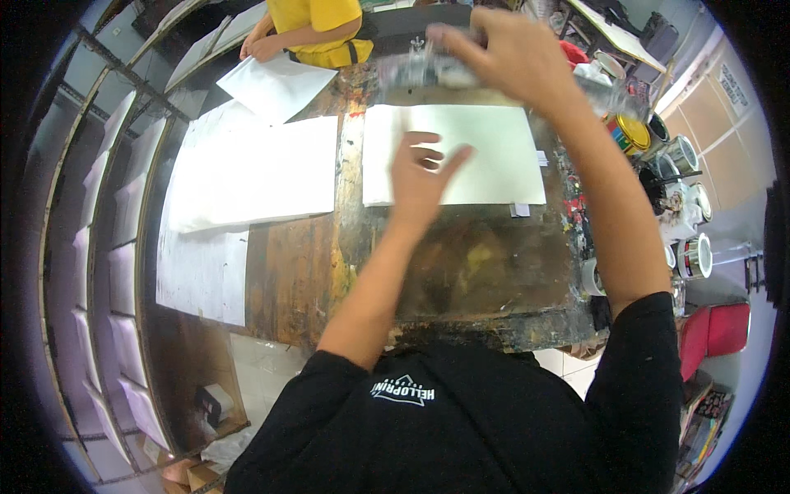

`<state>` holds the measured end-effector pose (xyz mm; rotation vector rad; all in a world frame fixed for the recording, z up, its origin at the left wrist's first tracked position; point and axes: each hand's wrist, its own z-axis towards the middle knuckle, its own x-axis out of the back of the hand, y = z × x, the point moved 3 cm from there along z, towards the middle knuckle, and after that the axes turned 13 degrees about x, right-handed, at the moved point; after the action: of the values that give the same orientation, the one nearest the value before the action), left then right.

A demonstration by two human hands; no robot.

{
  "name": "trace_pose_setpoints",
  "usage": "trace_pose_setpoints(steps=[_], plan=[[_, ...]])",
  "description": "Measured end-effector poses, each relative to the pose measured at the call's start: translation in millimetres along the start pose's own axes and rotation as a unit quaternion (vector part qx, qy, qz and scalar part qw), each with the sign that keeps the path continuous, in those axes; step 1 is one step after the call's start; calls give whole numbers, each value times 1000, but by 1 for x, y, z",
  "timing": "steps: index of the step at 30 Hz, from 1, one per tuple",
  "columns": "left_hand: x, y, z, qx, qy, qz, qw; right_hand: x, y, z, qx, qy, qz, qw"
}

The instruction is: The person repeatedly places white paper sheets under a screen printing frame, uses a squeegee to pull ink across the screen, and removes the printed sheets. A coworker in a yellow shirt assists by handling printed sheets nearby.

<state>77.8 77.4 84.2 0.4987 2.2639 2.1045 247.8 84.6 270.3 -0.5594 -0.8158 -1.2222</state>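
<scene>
My left hand (424, 177) hovers over a stack of white sheets (485, 156), or a single thick one, at the middle of the table. Its fingers are bent and apart, with nothing between them. Farther off, my right hand (518, 58) is raised beyond the sheet's far right part, thumb stretched out to the left and apart from the fingers. Behind and beside it, a greyish, see-through flat thing (403, 72) is smeared by motion. Whether my right hand touches it I cannot tell. A metal clamp-like fitting (417, 49) shows beside the thumb.
Left on the paint-stained table (288, 272) lies a broad white paper stack (255, 173). A person in yellow (317, 25) holds a white sheet (276, 86) at the far side. Paint cans (695, 255) line the right edge; racks (123, 280) stand left, a red chair (716, 337) right.
</scene>
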Motion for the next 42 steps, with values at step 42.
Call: trace_pose_setpoints(steps=[42], plan=[[38, -93, -60, -115, 75, 235, 962, -164, 9, -127, -7, -250, 16, 968]])
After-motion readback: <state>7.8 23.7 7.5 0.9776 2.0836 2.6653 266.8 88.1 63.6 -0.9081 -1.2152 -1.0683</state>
